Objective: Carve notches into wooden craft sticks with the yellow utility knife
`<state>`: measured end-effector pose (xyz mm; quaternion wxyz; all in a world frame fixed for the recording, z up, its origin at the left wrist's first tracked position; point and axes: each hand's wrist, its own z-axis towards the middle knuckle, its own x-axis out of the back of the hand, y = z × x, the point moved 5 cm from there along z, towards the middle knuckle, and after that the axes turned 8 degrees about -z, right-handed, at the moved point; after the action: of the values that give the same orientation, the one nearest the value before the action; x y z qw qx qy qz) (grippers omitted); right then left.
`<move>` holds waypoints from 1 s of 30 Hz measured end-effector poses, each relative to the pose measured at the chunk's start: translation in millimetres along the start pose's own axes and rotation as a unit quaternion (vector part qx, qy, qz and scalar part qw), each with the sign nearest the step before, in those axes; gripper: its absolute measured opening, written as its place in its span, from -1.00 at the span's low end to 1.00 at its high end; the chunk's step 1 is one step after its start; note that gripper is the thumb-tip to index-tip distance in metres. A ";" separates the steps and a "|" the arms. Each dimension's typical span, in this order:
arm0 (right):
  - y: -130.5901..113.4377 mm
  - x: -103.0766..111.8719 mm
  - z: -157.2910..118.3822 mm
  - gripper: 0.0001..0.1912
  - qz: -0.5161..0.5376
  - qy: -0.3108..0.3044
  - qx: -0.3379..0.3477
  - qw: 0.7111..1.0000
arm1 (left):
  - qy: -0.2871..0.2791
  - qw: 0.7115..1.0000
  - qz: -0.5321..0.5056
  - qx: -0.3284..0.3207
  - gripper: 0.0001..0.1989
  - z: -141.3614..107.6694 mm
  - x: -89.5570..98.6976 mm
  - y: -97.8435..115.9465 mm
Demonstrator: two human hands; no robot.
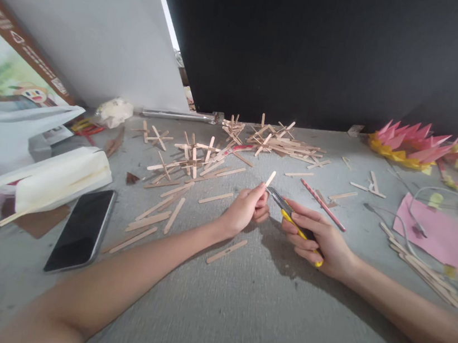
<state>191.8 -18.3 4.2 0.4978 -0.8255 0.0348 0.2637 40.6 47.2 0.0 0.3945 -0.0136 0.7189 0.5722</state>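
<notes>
While the left hand [244,210] is pinching a tilted stick [271,178] above the table [200,325], the right hand [321,237] is clasping a cutter [281,201], its tip sitting beside the stick; they are apparently cutting, and the next move is demanding steadiness.

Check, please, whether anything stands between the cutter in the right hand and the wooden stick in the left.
Nothing visible does. The right hand holds the cutter with its tip close to the wooden stick in the left hand; whether they touch is unclear.
</notes>
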 end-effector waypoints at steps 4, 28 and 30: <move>1.9 3.3 1.3 -0.73 0.019 -0.009 -0.019 1.000 | 0.005 1.000 0.003 -0.003 -0.41 0.7 0.5 -0.2; -13.4 23.1 9.3 -0.68 -0.180 0.088 0.211 0.957 | -0.035 0.996 0.076 0.014 -0.41 -0.8 0.5 1.5; -13.1 24.9 9.4 -0.69 -0.193 0.104 0.215 0.952 | -0.050 0.989 0.138 0.038 -0.40 -4.8 -2.2 -3.0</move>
<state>213.6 1.3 -0.4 0.6981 -0.7130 -0.0177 0.0622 40.9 41.2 -1.0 0.3474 0.1289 0.7148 0.5931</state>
